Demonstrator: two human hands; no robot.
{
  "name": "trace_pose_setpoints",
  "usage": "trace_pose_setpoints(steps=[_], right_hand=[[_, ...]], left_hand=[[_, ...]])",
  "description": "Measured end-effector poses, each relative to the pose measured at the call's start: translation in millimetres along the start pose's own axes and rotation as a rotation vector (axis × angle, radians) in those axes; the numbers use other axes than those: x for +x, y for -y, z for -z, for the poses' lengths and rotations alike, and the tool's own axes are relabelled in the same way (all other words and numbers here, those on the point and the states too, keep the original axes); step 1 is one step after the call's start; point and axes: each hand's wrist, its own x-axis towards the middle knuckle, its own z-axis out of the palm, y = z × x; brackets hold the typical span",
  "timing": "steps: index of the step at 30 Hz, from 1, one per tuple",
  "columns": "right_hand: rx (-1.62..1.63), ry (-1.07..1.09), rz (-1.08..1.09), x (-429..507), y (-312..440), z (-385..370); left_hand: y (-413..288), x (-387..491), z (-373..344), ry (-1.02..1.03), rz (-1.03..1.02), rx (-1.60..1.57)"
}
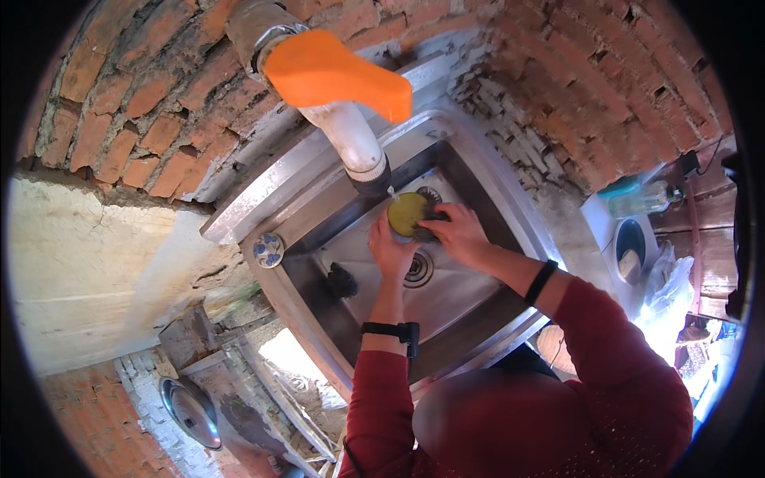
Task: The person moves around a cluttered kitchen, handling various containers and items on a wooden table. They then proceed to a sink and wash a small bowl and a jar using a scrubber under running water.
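Over the steel sink basin (442,305), my left hand (391,251) grips a small round vessel (406,212), yellow-green on the face turned up and pale along its lower edge. Whether it is a cup or a bowl is unclear. My right hand (460,233) presses a dark scrubbing pad (426,230) against its right side. A thin trickle of water falls from the tap spout (372,179) at the vessel's far edge. Just beyond the vessel lies a dark round item (429,194), partly hidden. The drain (420,269) shows below my hands.
A dark wad (342,281) rests in the basin's left part. A patterned round piece (268,250) sits on the left rim. The orange tap handle (334,74) juts overhead. Brick walls (597,89) enclose the back; a glass jar (642,200) lies at right, a metal lid (190,412) lower left.
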Motion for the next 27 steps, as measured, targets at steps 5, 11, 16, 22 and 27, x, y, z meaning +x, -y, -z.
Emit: trace_pose_setpoints(steps=[5,11,16,22,27], right_hand=[[0.206,-0.235,-0.248,22.7,-20.5,3.9],[0.172,-0.215,-0.140,15.1,2.7,-32.5],[0.170,0.042,-0.408,-29.7,-26.4,-2.6],[0.889,-0.197,-0.931,6.9,-27.9,-4.1],[1.003,-0.258,-0.876,10.7,-23.7,-3.0]], left_hand=[[-4.2,6.9,5.7,0.019,-0.018,0.021],[2.2,6.8,6.1,0.078,-0.009,0.056],[-3.5,9.6,9.8,0.081,0.018,0.008],[-52.7,-1.5,0.9,-0.091,0.312,0.196],[-70.8,12.2,-21.1,-0.086,0.450,0.342]])
